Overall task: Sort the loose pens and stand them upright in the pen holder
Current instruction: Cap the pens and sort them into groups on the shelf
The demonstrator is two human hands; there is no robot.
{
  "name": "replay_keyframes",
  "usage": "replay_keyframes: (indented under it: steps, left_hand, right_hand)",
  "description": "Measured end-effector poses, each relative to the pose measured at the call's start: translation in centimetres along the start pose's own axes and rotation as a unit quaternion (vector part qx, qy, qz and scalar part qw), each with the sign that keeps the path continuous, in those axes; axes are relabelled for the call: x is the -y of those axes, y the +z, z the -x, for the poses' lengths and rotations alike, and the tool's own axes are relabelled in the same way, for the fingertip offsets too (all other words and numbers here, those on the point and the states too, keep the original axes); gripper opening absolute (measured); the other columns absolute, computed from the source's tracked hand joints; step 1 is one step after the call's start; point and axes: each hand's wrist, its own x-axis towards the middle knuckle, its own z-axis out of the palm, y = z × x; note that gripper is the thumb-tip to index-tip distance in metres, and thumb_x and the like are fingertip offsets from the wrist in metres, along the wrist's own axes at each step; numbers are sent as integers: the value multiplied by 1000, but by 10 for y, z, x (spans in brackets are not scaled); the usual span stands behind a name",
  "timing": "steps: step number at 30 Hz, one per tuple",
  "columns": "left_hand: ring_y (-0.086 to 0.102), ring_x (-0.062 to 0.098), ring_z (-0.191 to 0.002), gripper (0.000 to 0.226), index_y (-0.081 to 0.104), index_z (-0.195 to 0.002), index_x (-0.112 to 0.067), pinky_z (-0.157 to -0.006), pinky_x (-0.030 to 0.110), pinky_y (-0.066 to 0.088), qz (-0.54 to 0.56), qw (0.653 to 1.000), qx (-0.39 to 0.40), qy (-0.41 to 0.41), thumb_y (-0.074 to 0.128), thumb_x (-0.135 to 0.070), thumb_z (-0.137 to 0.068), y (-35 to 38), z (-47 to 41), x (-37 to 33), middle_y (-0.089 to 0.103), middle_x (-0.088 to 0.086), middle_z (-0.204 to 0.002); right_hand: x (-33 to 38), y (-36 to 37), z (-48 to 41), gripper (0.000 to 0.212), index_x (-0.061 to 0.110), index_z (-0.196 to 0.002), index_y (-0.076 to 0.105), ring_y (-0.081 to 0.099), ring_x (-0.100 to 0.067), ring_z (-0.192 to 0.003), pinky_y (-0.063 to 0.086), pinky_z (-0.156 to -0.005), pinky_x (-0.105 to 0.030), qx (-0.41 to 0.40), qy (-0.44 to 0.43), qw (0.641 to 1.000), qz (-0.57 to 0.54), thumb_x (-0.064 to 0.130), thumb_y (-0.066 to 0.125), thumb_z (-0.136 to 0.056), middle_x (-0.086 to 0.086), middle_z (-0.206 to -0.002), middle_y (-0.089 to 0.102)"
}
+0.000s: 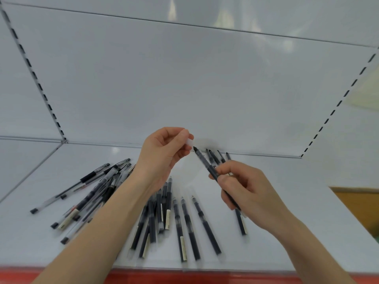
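- Here the right hand [246, 191] grips one pen [205, 162], its tip raised toward the left hand [162, 154], which pinches a clear cap [189, 142] (probably to close it).
- Loose pens [206, 224] wait on the shelf [287, 201].

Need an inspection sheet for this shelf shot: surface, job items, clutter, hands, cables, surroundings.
Surface: white shelf, pens scattered over it.
Job's things: loose pens lie flat in rough heaps; a few standing pens at the back, apparently in a clear holder, too blurred to confirm.
Clutter: nothing seen.
Hands: left hand pinches a pale cap; right hand grips a dark pen, tip toward the cap.
Cables: nothing seen.
Surroundings: white back panel; slotted upright on each side.
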Motion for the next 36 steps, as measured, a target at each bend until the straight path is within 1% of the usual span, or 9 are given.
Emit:
replay_keyframes:
  steps: [8,13,18,21,25,27,29,32,36]
  left_hand:
    - [66,8,-66,14,63,-93,-13,-66,18,55,45,999,-14,-1,58,-4,-84,2,3,-1,71,1,-71]
    - [69,15,-74,10,64,-89,-10,-71,25,58,57,998,-15,-8,60,-4,-81,7,6,0,72,4,-76]
    - [69,14,-68,9,62,-90,-8,-69,25,58,53,999,-7,-7,59,-2,-84,17,7,3,71,4,-72]
    - [67,14,-69,8,63,-89,-9,-67,23,57,13,1000,-10,-11,61,-4,-84,20,2,9,69,6,-73]
    - [62,9,-55,4,63,-81,-8,-62,22,57,-109,994,-25,-21,66,-5,-82,10,-7,23,66,4,-64]
    - [61,10,-54,6,63,-79,-9,-65,25,57,-218,975,-9,-34,66,-6,-81,2,-11,31,65,6,-68]
    - [61,11,-56,3,64,-80,-11,-65,23,55,-345,938,10,-37,67,-10,-81,-6,-12,37,66,3,-72]
    - [60,12,-70,9,66,-88,-9,-62,14,45,-527,849,27,-11,62,-15,-82,-11,-12,41,66,0,-83]
    - [57,20,-97,20,65,-98,-5,-80,25,43,-643,761,87,-17,57,-18,-86,-11,-14,39,63,6,-103]
  right_hand:
    - [-5,10,0,13,23,-80,58,39,-4,-35,33,-41,-13,-14,16,1000,-11,18,50,-89,3,-42,50]
    - [-6,15,-1,12,14,-79,59,42,-3,-36,32,-43,-8,-56,-18,998,-29,20,55,-88,-1,-45,48]
    - [-11,14,-1,15,15,-76,56,38,-5,-35,31,-42,-11,-72,-28,997,-14,19,52,-90,1,-43,50]
    - [-15,7,-3,15,16,-75,57,38,-5,-36,33,-42,-14,-63,-10,998,-17,17,53,-90,2,-42,53]
    - [-30,-17,-7,19,16,-71,61,49,-9,-41,38,-43,-15,-48,42,998,16,21,56,-89,2,-51,61]
    - [-43,-28,-8,21,16,-70,61,52,-5,-45,38,-46,-12,-66,78,990,100,29,58,-87,3,-56,64]
    - [-55,-32,-5,24,17,-72,60,54,-6,-55,40,-53,-17,-49,122,971,202,37,60,-84,5,-64,62]
    - [-69,-24,1,27,21,-75,57,51,-6,-65,37,-58,-20,12,161,946,281,47,61,-80,11,-69,54]
    - [-73,-16,2,22,18,-84,58,54,-11,-73,41,-65,-22,30,162,936,310,40,62,-81,11,-72,53]
